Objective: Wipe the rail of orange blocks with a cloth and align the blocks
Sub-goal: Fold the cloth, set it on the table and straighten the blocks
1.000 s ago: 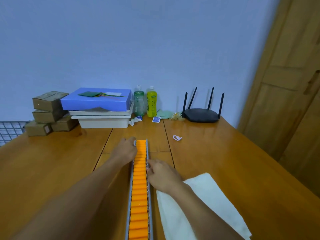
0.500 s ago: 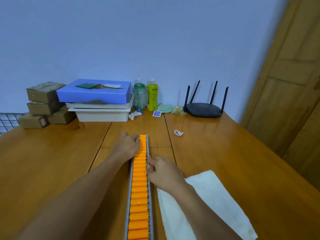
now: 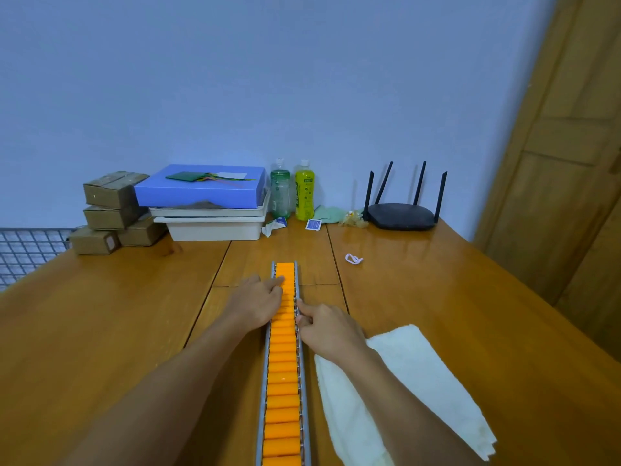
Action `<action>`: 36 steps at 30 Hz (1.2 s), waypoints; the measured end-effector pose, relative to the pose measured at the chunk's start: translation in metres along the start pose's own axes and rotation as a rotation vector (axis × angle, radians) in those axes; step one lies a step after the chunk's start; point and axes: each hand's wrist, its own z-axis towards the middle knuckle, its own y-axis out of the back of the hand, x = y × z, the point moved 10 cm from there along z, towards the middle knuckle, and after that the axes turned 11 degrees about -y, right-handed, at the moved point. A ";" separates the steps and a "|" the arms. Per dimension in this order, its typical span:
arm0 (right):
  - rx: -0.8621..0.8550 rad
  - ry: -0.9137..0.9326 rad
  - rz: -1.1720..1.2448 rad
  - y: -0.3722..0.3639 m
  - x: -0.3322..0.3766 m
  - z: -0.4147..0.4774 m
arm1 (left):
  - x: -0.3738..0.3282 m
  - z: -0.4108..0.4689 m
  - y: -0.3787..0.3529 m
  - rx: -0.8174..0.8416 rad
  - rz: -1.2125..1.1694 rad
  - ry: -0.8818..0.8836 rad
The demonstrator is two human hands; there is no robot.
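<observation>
Orange blocks fill a metal rail running down the wooden surface. Left hand presses fingertips on the far blocks; right hand pinches the rail's edge. Right of the rail, a white cloth lies flat.

1. Single head-worn view (wide-angle), looking forward and down along the tabletop toward the back wall.
2. Close: both forearms enter from the bottom edge, hands near centre.
</observation>
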 end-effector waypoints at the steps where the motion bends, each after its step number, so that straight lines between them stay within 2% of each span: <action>1: 0.003 -0.009 -0.002 0.000 0.000 0.000 | -0.001 -0.004 0.000 0.007 0.001 -0.001; 8: -0.008 -0.050 -0.057 0.005 0.004 -0.004 | -0.010 -0.030 -0.001 -0.013 -0.052 -0.008; 19: -0.012 -0.104 -0.053 0.007 0.006 -0.009 | -0.028 -0.073 0.000 -0.019 -0.010 -0.004; 26: -0.030 -0.107 -0.143 0.010 0.012 -0.016 | -0.041 -0.099 0.001 -0.036 0.027 -0.026; 36: -0.178 -0.102 -0.060 0.026 0.019 -0.035 | -0.058 -0.136 0.004 -0.025 0.149 -0.049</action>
